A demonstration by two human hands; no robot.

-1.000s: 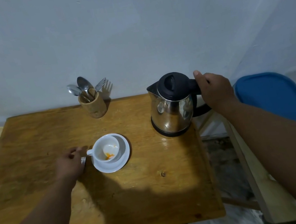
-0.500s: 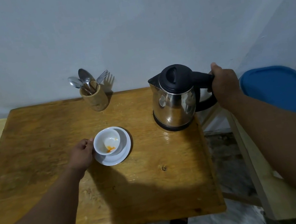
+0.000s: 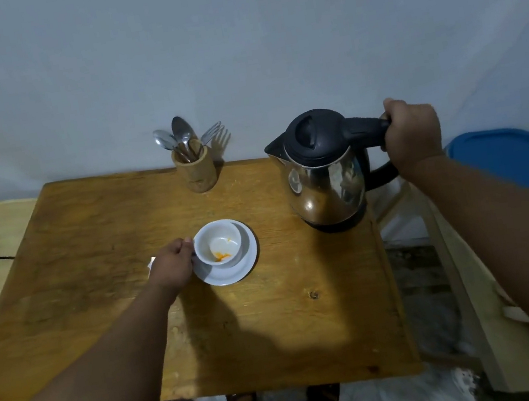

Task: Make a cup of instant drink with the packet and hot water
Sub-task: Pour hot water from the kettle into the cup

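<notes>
Kettle point(image 3: 324, 170) handle is wrapped by right hand point(image 3: 414, 135), cup point(image 3: 218, 244) handle pinched by left hand point(image 3: 171, 265); spout should be swung to 8 o'clock, poured slowly onto orange powder point(image 3: 221, 256).

You are looking down at a worn wooden table point(image 3: 105, 295) standing against a plain pale wall point(image 3: 232, 49). Light is falling from above, casting soft shadows across the table's near edge. A pale wooden frame point(image 3: 461, 290) is running past the table's right edge, with a blue plastic chair point(image 3: 520, 159) sitting beyond it. Mottled grey floor point(image 3: 422, 307) is showing between them.
</notes>
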